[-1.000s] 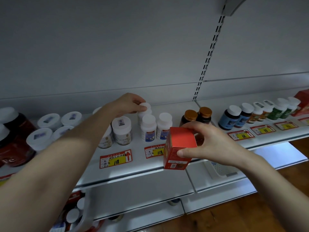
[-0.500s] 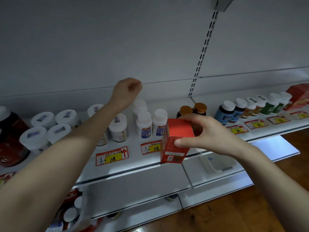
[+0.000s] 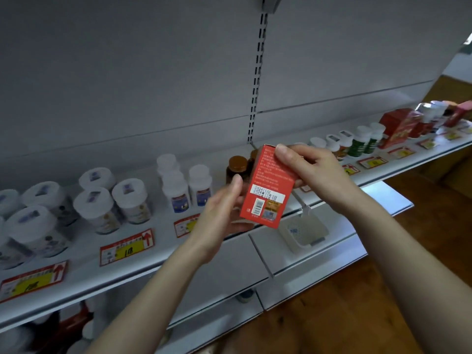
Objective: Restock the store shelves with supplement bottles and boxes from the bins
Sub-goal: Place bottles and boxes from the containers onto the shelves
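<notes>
White-lidded jars (image 3: pixel 94 200) stand in a cluster at the left end of the grey shelf (image 3: pixel 163 250), with a red and yellow price tag (image 3: pixel 127 247) lying near the front edge before them. Next come slim white bottles (image 3: pixel 176 192), then brown bottles (image 3: pixel 237 168) with amber caps. In front of those, held in the air above the shelf edge, is the red box (image 3: pixel 268 190), tilted, its barcode side facing the camera. The left hand (image 3: pixel 222 215) grips its lower left side, fingers curled behind, thumb up along the edge. The right hand (image 3: pixel 316 169) pinches the top, thumb on the printed face. Lower down sits a small white bin (image 3: pixel 304 232); farther right stand green bottles (image 3: pixel 362 143) and other red boxes (image 3: pixel 398 126).
</notes>
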The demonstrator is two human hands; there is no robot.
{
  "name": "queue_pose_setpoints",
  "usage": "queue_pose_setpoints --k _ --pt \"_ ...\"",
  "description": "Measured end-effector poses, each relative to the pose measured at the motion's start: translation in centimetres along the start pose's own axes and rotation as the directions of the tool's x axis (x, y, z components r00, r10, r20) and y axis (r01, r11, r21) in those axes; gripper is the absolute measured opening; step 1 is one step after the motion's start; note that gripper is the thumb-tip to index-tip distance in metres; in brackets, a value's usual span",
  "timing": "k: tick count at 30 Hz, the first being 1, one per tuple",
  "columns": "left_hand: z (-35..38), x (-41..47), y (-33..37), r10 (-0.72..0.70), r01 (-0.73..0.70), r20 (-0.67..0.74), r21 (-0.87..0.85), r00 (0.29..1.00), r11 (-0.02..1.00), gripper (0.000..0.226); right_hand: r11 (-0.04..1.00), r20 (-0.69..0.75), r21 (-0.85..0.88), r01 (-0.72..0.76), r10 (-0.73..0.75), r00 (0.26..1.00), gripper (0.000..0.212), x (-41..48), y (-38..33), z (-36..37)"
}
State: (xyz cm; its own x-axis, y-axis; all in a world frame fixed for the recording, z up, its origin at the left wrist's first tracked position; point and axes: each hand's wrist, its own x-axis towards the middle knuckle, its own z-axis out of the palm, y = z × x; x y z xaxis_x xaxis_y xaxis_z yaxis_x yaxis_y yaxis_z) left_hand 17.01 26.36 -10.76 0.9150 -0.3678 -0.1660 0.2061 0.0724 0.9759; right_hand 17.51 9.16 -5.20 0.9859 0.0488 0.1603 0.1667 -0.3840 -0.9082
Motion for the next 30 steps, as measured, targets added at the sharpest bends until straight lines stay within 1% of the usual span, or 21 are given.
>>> queue_pose_setpoints --k 2,3,5,6,8,10,12,14,16,18,20,22,25,26,28,30 --pt "1.3 0.3 -0.6 0.016 -0.016 0.033 -0.003 0.999 1.0 0.053 1.0 -0.014 0.021 -0.008 0.008 1.0 0.033 -0.4 0.5 -1.4" --pt "2.3 0.5 -0.7 0.036 -0.036 0.021 -0.006 0.999 0.999 0.053 0.999 -0.022 0.031 -0.011 0.012 1.0 0.033 -0.7 0.9 -2.2" --pt "4.7 0.9 -0.9 0.121 -0.119 -0.068 0.027 0.99 0.993 0.047 0.999 -0.06 0.032 -0.015 0.017 0.998 0.034 -1.1 1.7 -4.1" --pt "6.0 1.1 -1.0 0.174 -0.162 -0.143 0.093 0.974 0.982 0.045 0.999 -0.081 0.031 -0.015 0.017 0.997 0.033 -1.4 1.9 -5.1" --pt "8.8 1.6 -1.2 0.283 -0.209 -0.264 0.279 0.922 0.937 0.05 0.999 -0.093 0.038 -0.025 0.029 0.995 0.038 -1.9 2.5 -7.0" --pt "11.5 1.8 -1.7 0.358 -0.221 -0.292 0.413 0.887 0.884 0.058 0.999 -0.099 0.018 -0.03 0.032 0.995 0.045 -2.4 3.2 -8.9" --pt "14.2 2.1 -1.9 0.378 -0.227 -0.269 0.46 0.886 0.858 0.063 0.999 -0.129 0.027 -0.029 0.032 0.991 0.038 -2.9 4.0 -11.1" --pt "16.6 2.5 -1.8 0.35 -0.241 -0.219 0.406 0.911 0.882 0.057 0.995 -0.142 0.083 -0.049 0.061 0.988 0.022 -3.4 4.6 -13.5" --pt "18.7 3.0 -1.8 0.285 -0.232 -0.173 0.274 0.943 0.933 0.049 0.989 -0.147 0.132 -0.066 0.086 0.985 0.009 -4.0 5.3 -16.1" --pt "20.6 3.6 -1.9 0.167 -0.156 -0.111 0.104 0.98 0.982 0.051 0.98 -0.146 0.188 -0.072 0.1 0.984 0.012 -4.8 6.1 -18.6" --pt "22.4 4.2 -2.1 0.089 -0.088 -0.049 0.027 0.995 0.996 0.052 0.974 -0.131 0.216 -0.074 0.104 0.986 0.015 -5.5 6.9 -20.8" --pt "24.4 4.8 -2.2 0.075 -0.075 0.006 0.005 0.997 0.997 0.054 0.976 -0.116 0.202 -0.081 0.106 0.988 0.015 -6.3 8.0 -23.0" --pt "27.2 5.9 -2.0 0.088 -0.092 0.099 0.037 0.991 0.995 0.062 0.978 -0.106 0.179 -0.105 0.125 0.986 0.015 -7.1 9.6 -26.0" --pt "28.2 6.4 -1.9 0.101 -0.108 0.13 0.049 0.986 0.993 0.061 0.978 -0.111 0.175 -0.117 0.138 0.984 0.015 -7.3 10.2 -27.0" --pt "30.1 7.9 -2.0 0.13 -0.143 0.161 0.069 0.978 0.987 0.051 0.975 -0.127 0.163 -0.151 0.172 0.977 0.017 -7.4 11.3 -28.9" --pt "32.0 9.7 -2.5 0.156 -0.168 0.145 0.07 0.977 0.983 0.038 0.973 -0.155 0.142 -0.18 0.202 0.967 0.019 -7.1 12.6 -30.9"
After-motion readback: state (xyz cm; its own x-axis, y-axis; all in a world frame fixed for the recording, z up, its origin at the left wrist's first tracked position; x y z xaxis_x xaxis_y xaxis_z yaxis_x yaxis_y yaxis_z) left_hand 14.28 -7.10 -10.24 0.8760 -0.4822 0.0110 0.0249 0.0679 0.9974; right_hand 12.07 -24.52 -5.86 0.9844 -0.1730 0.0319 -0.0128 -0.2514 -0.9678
